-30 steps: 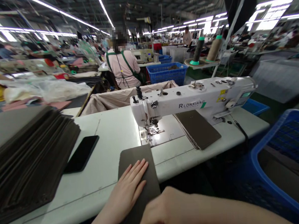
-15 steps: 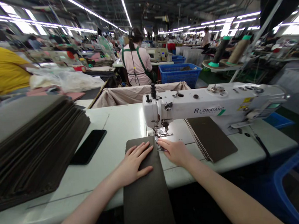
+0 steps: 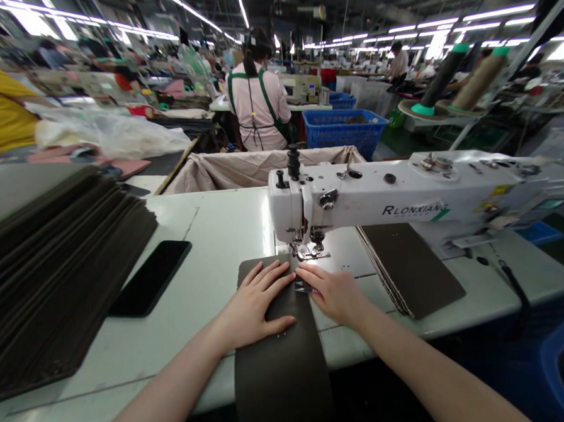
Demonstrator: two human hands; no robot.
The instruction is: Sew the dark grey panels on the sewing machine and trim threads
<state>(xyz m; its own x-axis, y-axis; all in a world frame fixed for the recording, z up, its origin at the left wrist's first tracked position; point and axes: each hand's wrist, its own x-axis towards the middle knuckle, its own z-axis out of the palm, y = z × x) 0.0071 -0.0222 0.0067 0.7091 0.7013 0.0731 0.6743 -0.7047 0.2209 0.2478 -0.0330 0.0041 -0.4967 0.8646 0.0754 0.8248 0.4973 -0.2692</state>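
A long dark panel [image 3: 284, 387] lies at the needle area of the white sewing machine [image 3: 338, 198], its near end hanging over the table's front edge. Flat on the panel rests my left hand [image 3: 256, 307], fingers stretched out and thumb apart. My right hand [image 3: 336, 293] is at the panel's right edge, just before the presser foot [image 3: 312, 255], its fingers bent and held together. A small shiny metal piece [image 3: 305, 287] shows under those fingers; its kind cannot be made out, and the palm is hidden.
A tall stack of dark panels [image 3: 62, 266] and a black phone [image 3: 150, 278] lie to the left. A smaller pile of panels [image 3: 412, 270] sits under the machine arm. Thread cones [image 3: 445, 79] stand at right. Ahead are a cloth-lined bin [image 3: 242, 169] and a seated person [image 3: 257, 105].
The view has shifted slightly, so the machine and pile appear farther right. My hands keep nearly the same places by the panel's far end, the left still flat on it.
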